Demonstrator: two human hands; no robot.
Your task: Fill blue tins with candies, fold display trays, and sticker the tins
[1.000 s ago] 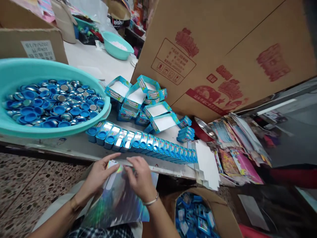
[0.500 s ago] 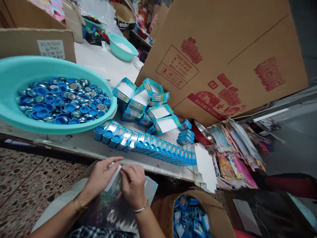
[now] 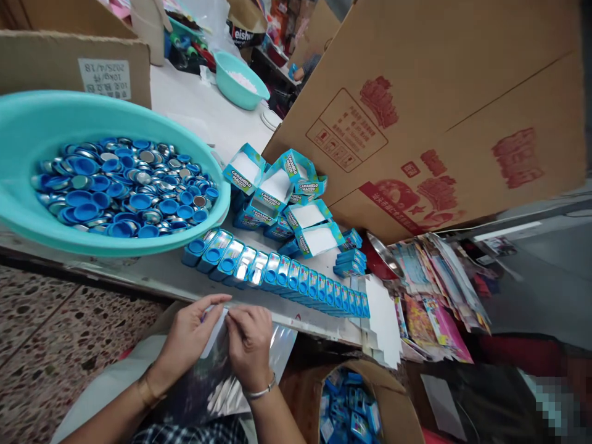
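Note:
A shiny holographic sheet (image 3: 277,345) lies on my lap below the table edge. My left hand (image 3: 187,339) and my right hand (image 3: 250,345) both pinch a small white strip (image 3: 213,333) at the sheet's upper corner, fingertips close together. Just beyond my hands, a long row of blue trays (image 3: 277,271) with foil-topped pieces stands on the white table (image 3: 194,111). Behind it sits a pile of open blue "Caramelo Macizo" boxes (image 3: 277,185).
A teal basin (image 3: 28,129) full of blue and silver caps fills the left of the table. A big cardboard box (image 3: 439,111) leans at the right. Colourful printed sheets (image 3: 435,290) lie beside it. A cardboard bin (image 3: 407,413) of blue packs stands below.
My hands have come closer together on the sheet's corner, and a white strip now shows between them. The sheet has tilted and lost its rainbow glare. The view has shifted slightly.

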